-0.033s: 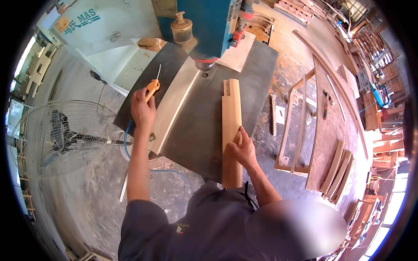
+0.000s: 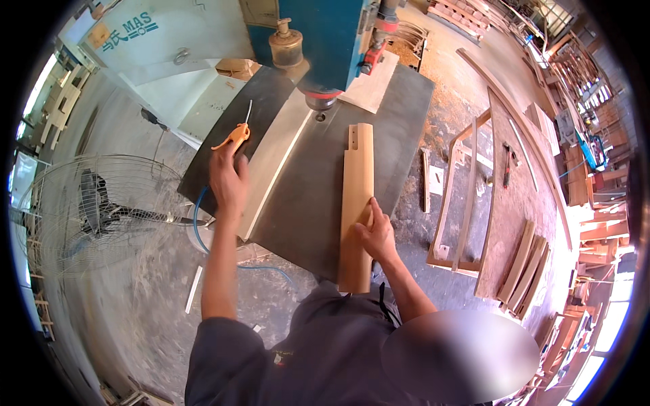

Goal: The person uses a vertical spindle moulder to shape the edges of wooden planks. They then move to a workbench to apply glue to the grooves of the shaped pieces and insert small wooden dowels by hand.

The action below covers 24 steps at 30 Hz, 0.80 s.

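Observation:
My left hand point(image 2: 229, 181) is closed round the handle of an orange air blow gun point(image 2: 239, 134), over the left side of the dark machine table point(image 2: 305, 196). Its thin metal nozzle points away from me, and a blue hose point(image 2: 197, 213) hangs below the hand. On the right, my right hand point(image 2: 379, 237) grips a long pale wooden piece point(image 2: 357, 183) by its near part, thumb on top. The piece has a notch with small holes at its far end. Its near end reaches past the table's edge, close to my body.
A pale wooden fence strip point(image 2: 276, 172) crosses the table beneath the blue machine head point(image 2: 318, 47). At left stands a wire-caged fan point(image 2: 101, 210). To the right, a workbench point(image 2: 508, 203) holds curved wooden pieces point(image 2: 525, 264) and a red-and-black tool point(image 2: 507, 166).
My left hand has shifted slightly right, and the blow gun has turned so its trigger shows on the left. The wooden piece has moved slightly left with my right hand.

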Each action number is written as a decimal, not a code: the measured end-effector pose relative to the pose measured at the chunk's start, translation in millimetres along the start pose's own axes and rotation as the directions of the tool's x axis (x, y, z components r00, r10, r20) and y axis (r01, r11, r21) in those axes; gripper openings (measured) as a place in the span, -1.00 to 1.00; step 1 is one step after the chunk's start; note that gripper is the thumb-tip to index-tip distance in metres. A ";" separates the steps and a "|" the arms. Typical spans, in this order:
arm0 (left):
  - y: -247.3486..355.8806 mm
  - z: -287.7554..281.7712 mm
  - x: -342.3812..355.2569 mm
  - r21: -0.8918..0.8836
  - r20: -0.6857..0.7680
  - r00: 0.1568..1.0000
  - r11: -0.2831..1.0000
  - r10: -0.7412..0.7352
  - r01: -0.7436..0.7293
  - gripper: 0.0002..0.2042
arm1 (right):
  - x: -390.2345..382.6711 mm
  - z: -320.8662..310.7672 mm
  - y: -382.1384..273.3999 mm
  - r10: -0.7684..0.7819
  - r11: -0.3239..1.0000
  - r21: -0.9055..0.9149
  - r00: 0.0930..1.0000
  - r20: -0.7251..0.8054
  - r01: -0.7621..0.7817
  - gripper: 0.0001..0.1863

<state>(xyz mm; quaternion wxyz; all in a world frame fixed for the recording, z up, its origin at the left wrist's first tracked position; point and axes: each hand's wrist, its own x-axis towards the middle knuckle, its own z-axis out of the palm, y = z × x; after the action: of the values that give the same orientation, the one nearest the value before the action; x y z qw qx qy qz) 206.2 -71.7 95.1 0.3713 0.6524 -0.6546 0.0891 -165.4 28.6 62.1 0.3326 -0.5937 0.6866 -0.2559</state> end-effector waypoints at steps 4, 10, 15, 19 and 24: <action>106.1 -44.4 -117.8 -0.265 0.162 0.987 0.963 -0.008 0.052 -0.59 | 2.2 14.2 -31.6 -0.116 0.955 -0.257 0.983 0.144 0.150 -0.16; 160.5 -83.0 -219.0 -0.168 0.459 0.875 0.982 0.151 -0.082 -0.53 | 20.0 32.8 -42.9 -0.287 0.921 -0.256 0.955 0.068 0.295 -0.27; 137.8 -76.2 -249.9 -0.128 0.369 0.927 0.992 0.061 -0.014 -0.54 | 62.9 62.4 -58.8 -0.429 0.864 -0.363 0.888 -0.167 0.349 -0.40; 126.1 -84.1 -247.2 -0.070 0.319 0.948 0.998 0.023 0.000 -0.54 | 70.5 79.1 -67.0 -0.492 0.841 -0.355 0.849 -0.190 0.408 -0.42; 113.7 -89.0 -244.5 -0.037 0.295 0.955 0.999 0.032 -0.022 -0.54 | 77.6 104.3 -72.0 -0.597 0.793 -0.339 0.755 -0.270 0.506 -0.46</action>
<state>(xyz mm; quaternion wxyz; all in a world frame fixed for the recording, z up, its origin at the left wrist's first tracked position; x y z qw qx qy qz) 103.4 189.6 52.6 0.2787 0.6431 -0.7131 -0.0153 -45.4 -55.1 36.4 0.0327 -0.7489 0.5543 -0.3616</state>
